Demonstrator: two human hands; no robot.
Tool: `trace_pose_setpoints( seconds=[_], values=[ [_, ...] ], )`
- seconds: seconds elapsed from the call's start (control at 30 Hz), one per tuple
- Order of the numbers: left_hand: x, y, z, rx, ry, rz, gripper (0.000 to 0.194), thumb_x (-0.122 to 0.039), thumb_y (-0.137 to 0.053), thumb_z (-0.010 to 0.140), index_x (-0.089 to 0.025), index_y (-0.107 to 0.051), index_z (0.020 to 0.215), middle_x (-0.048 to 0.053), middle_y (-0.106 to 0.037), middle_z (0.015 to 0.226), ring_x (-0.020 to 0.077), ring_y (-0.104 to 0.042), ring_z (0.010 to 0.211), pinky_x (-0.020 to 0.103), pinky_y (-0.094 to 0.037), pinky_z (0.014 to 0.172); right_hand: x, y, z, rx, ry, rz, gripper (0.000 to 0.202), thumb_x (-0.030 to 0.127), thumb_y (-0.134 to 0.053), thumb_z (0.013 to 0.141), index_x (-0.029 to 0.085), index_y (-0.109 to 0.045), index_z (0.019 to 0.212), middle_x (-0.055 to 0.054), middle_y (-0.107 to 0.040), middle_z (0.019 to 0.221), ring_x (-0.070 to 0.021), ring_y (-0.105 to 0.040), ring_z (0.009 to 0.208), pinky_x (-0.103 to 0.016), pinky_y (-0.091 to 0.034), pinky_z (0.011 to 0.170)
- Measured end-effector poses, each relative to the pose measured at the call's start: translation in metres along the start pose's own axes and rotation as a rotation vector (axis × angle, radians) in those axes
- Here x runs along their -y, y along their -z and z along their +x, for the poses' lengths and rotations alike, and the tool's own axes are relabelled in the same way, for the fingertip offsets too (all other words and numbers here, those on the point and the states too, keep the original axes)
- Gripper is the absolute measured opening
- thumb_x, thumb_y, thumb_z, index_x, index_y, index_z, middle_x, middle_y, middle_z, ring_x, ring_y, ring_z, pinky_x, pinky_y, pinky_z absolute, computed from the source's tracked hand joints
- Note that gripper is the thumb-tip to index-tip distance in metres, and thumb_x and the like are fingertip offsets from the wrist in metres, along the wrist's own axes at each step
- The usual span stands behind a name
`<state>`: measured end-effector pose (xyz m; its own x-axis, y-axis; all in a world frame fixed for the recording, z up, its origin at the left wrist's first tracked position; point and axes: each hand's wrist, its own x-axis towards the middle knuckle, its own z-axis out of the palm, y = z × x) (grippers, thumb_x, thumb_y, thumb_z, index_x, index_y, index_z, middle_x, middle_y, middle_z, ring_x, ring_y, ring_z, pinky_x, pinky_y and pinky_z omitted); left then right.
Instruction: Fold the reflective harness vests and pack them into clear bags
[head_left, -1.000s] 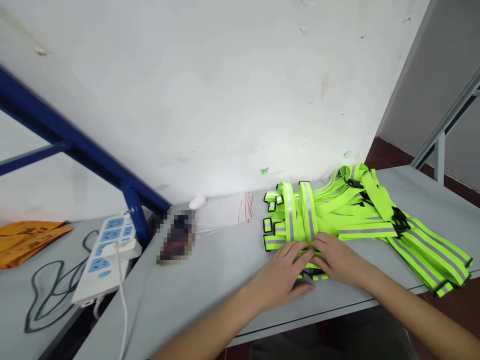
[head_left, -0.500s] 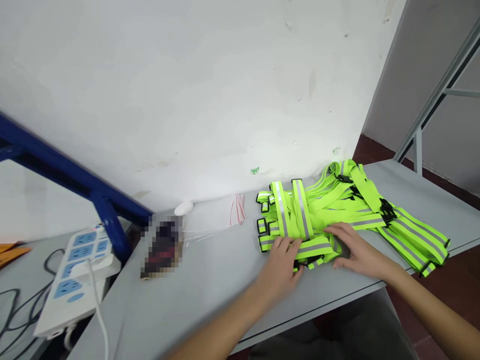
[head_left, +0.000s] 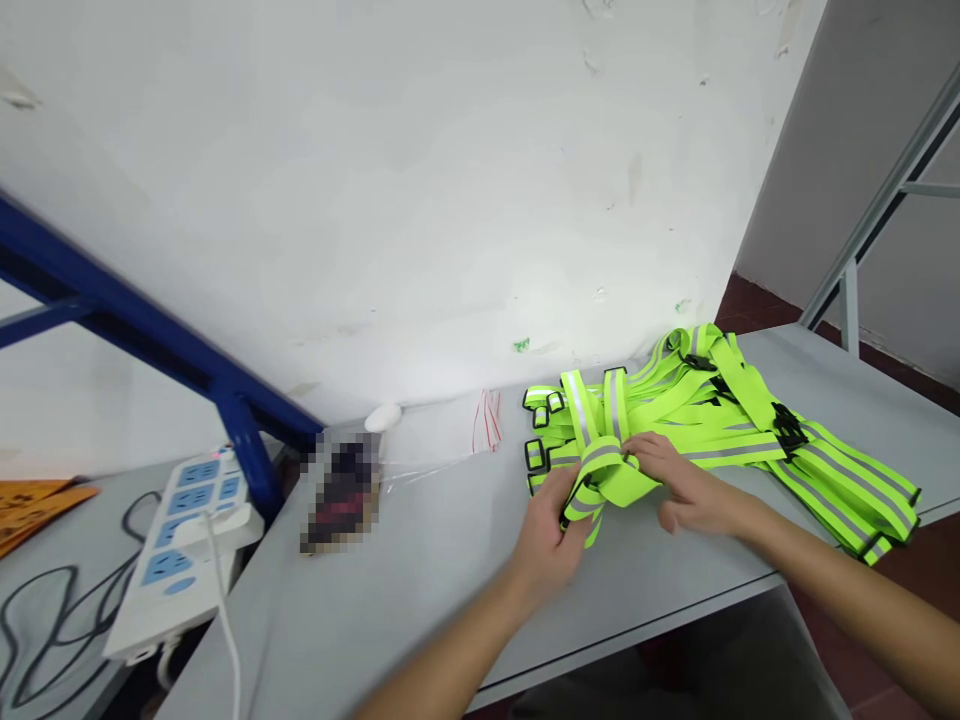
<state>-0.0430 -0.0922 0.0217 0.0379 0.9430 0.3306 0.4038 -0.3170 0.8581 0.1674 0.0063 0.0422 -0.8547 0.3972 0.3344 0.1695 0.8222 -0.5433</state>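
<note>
Bundle of fluorescent yellow-green, grey-striped fabric straps (head_left: 611,478), no longer flat but curled up over smooth grey tabletop (head_left: 450,540), clasped in bare left hand (head_left: 550,535), touched by thumb-apart bare right hand (head_left: 686,490), seemingly mid-fold

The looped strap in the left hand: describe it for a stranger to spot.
On the gray table, find the green straps at right. The looped strap is at their near left; unlike its neighbours, it is gripped by the left hand.
</note>
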Motion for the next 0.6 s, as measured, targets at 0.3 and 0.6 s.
trace_pose_setpoints(
  seconds=[0.3, 0.6],
  values=[
    [-0.003, 0.016, 0.002, 0.150, -0.074, -0.043, 0.034, -0.032, -0.048, 0.090, -0.019, -0.060, 0.118, 0.007, -0.061, 0.093, 0.0216, -0.055, 0.087, 0.035, -0.045, 0.079, -0.013, -0.001, 0.039, 0.126, 0.006, -0.285, 0.018, 0.020, -0.047, 0.093, 0.017, -0.060, 0.105, -0.013, -0.062, 0.112, -0.0243, -0.054, 0.104, -0.041, -0.041, 0.091],
    [-0.001, 0.005, -0.002, 0.476, -0.290, 0.488, 0.054, -0.027, -0.054, 0.080, -0.017, -0.047, 0.132, 0.009, -0.058, 0.099, 0.0252, -0.050, 0.094, 0.041, -0.043, 0.088, -0.045, -0.031, 0.034, -0.004, -0.036, -0.505, 0.039, -0.004, -0.035, 0.080, 0.018, -0.054, 0.106, -0.009, -0.066, 0.105, -0.0199, -0.057, 0.106, -0.046, -0.026, 0.107]
  ],
)
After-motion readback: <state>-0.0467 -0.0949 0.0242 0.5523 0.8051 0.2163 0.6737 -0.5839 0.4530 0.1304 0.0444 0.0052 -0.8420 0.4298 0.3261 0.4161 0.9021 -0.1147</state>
